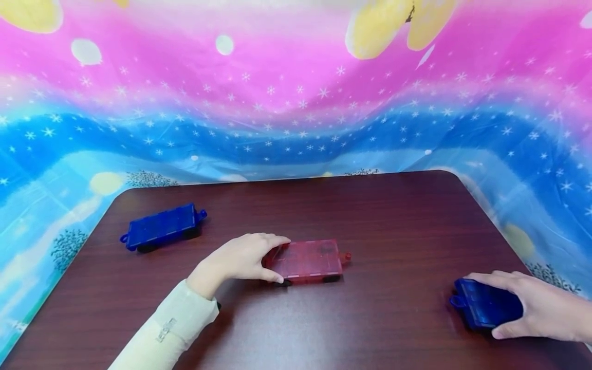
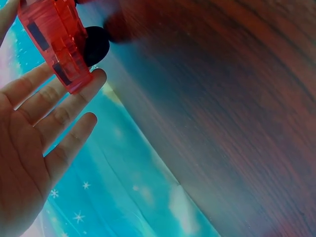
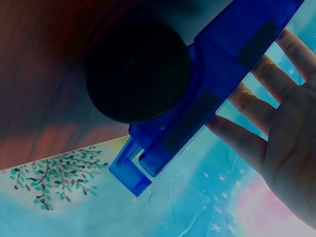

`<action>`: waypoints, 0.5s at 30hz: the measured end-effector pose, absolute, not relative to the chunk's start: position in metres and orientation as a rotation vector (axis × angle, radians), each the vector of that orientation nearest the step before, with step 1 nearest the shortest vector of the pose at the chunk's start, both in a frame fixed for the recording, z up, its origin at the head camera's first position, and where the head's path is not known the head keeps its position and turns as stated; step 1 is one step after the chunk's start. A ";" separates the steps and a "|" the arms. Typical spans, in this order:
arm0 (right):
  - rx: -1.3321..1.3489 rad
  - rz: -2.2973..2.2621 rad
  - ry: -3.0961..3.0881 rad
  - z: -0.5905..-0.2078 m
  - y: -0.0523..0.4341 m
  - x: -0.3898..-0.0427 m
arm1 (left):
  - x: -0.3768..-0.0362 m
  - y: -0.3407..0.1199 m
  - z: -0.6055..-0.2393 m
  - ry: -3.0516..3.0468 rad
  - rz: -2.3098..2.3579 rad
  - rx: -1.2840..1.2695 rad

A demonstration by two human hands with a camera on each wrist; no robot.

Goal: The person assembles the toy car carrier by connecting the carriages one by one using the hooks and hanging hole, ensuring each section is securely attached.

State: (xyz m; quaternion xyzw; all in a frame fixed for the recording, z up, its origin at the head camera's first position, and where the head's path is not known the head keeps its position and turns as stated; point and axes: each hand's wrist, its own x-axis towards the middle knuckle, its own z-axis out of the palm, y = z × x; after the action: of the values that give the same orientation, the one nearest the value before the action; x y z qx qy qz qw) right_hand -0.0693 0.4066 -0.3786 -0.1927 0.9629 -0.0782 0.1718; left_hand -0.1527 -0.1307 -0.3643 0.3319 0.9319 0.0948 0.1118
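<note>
**Head view: my hands on two toy wagons**

My left hand (image 1: 240,259) pinches the red wagon's (image 1: 307,260) end mid-table; my right hand (image 1: 538,308) clasps a blue wagon (image 1: 485,307) (near the edge). Another blue wagon (image 1: 162,226) sits untouched, far left. None are coupled yet.
</note>
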 end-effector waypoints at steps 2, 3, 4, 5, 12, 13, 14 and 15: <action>-0.532 -0.223 2.736 -0.377 0.403 -0.071 | -0.153 -0.130 -0.364 2.738 0.286 0.980; -0.526 -0.224 2.738 -0.376 0.401 -0.072 | -0.153 -0.130 -0.363 2.738 0.287 0.982; -0.521 -0.226 2.741 -0.375 0.399 -0.073 | -0.153 -0.130 -0.363 2.738 0.286 0.982; -0.512 -0.226 2.739 -0.374 0.397 -0.074 | -0.153 -0.131 -0.363 2.738 0.286 0.982; -0.505 -0.219 2.731 -0.368 0.383 -0.080 | -0.152 -0.132 -0.363 2.739 0.288 0.982; -0.503 -0.227 2.732 -0.367 0.381 -0.081 | -0.152 -0.132 -0.364 2.739 0.290 0.981; -0.506 -0.239 2.732 -0.366 0.378 -0.081 | -0.152 -0.133 -0.364 2.739 0.291 0.979; -0.512 -0.250 2.735 -0.366 0.376 -0.082 | -0.152 -0.133 -0.364 2.739 0.292 0.978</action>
State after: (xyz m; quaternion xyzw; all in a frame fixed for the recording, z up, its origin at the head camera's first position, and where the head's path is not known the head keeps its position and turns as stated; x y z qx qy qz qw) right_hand -0.0818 0.3762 -0.3660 -0.1804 0.9643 -0.0880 0.1730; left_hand -0.1517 -0.1327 -0.3637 0.3327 0.9314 0.0993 0.1091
